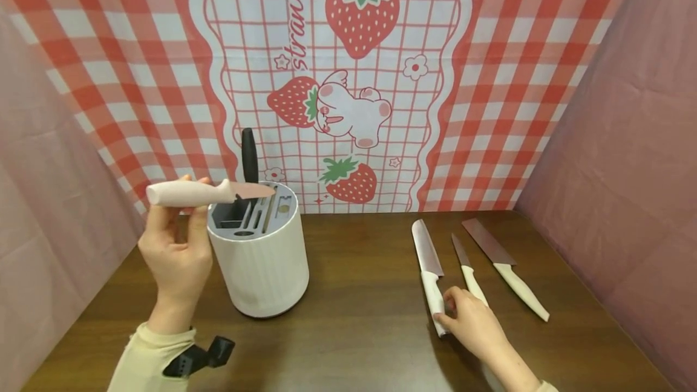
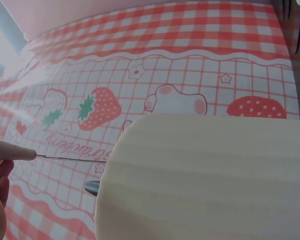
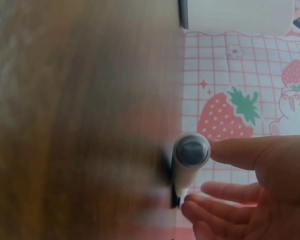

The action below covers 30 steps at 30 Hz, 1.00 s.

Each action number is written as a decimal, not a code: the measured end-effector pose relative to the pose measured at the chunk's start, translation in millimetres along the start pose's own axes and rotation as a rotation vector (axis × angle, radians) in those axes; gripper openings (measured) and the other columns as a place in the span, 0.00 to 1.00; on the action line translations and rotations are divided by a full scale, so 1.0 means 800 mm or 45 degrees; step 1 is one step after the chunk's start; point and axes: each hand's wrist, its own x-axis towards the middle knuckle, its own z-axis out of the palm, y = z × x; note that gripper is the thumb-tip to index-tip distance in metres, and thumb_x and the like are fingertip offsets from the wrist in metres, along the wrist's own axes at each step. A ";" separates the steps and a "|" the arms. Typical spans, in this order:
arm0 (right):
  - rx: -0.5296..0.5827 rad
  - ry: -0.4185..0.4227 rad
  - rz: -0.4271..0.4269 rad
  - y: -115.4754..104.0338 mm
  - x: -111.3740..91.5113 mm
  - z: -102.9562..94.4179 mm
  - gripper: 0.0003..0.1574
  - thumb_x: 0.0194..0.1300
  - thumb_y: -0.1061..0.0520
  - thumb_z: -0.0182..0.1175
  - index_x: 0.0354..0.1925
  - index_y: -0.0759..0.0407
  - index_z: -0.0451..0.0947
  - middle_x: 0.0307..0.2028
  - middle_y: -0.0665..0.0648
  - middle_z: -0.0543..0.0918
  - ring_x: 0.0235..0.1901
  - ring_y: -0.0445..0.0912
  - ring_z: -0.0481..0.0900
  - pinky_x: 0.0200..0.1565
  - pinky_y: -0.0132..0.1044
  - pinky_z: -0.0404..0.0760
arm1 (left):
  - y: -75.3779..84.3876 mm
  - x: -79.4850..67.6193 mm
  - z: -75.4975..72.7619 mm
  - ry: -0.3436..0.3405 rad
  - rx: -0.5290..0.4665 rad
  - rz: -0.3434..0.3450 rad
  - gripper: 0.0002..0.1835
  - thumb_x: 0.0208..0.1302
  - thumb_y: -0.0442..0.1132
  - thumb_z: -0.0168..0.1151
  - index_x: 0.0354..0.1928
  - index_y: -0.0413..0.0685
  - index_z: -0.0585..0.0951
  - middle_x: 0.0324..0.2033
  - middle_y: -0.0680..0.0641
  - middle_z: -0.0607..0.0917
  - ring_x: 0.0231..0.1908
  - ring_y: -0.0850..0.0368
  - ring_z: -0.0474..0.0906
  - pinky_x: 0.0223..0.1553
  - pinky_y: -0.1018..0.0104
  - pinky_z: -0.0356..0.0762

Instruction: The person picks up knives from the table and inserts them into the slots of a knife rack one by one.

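Note:
In the head view my left hand (image 1: 176,247) holds up a small knife by its pale handle (image 1: 187,193), blade pointing right. That blade passes over the top of a white ribbed knife block (image 1: 261,271); in the left wrist view the knife handle (image 2: 10,149) shows at the left edge. At the right, a wide-bladed kitchen knife (image 1: 427,250) lies on the table. My right hand (image 1: 474,322) has its thumb and fingertips at this knife's white handle (image 3: 190,155), thumb on one side, fingertips on the other. The handle's far part is partly hidden by the fingers.
A paring knife (image 1: 461,251) and a cleaver (image 1: 490,242) lie to the right of the kitchen knife. A black handle (image 1: 249,156) stands up from the block's slotted top. Behind the wooden table (image 1: 354,301) hangs a strawberry-print cloth (image 1: 362,17).

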 end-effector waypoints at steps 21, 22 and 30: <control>0.096 -0.098 0.072 -0.006 -0.006 0.007 0.37 0.43 0.46 0.70 0.44 0.69 0.69 0.20 0.50 0.71 0.17 0.41 0.66 0.19 0.32 0.65 | -0.003 -0.004 0.004 -0.017 0.076 0.072 0.15 0.54 0.24 0.59 0.45 0.24 0.75 0.38 0.33 0.82 0.42 0.61 0.78 0.45 0.73 0.72; 0.094 -0.098 0.065 -0.006 -0.006 0.007 0.38 0.43 0.46 0.70 0.43 0.70 0.69 0.20 0.50 0.71 0.17 0.40 0.66 0.19 0.32 0.65 | -0.005 -0.005 0.003 -0.022 0.087 0.078 0.15 0.54 0.23 0.59 0.45 0.25 0.76 0.38 0.33 0.82 0.42 0.61 0.78 0.45 0.73 0.72; 0.092 -0.118 0.068 -0.006 -0.006 0.008 0.43 0.40 0.46 0.72 0.45 0.72 0.67 0.19 0.51 0.71 0.17 0.41 0.67 0.19 0.32 0.66 | -0.015 -0.009 0.003 -0.046 0.138 0.108 0.15 0.54 0.23 0.59 0.46 0.27 0.76 0.38 0.33 0.82 0.43 0.62 0.78 0.45 0.75 0.72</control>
